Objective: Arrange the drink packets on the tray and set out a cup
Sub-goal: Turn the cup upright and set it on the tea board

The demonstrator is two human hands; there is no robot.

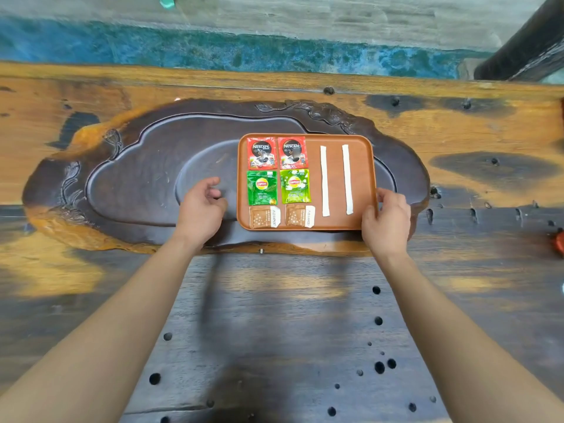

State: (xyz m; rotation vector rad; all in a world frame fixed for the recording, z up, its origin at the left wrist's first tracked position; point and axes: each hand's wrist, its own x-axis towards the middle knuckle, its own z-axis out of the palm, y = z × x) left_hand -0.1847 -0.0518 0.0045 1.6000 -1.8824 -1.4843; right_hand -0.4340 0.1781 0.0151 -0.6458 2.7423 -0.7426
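An orange-brown rectangular tray (361,175) lies on the right part of a dark carved wooden tea board (146,178). On the tray, two red coffee packets (262,153) sit at the back left. Two green tea packets (262,187) lie in front of them, and two brown sachets (265,217) lie nearest me. Two long white stick packets (324,181) lie side by side on the tray's right half. My right hand (386,222) grips the tray's near right corner. My left hand (203,209) hovers just left of the tray, fingers loosely curled and holding nothing. No cup is in view.
The tea board rests on a large wooden table (274,315) with dark knot holes. A teal and grey floor (213,47) runs behind the table. A dark post (528,47) stands at the back right. A red object (560,242) shows at the right edge.
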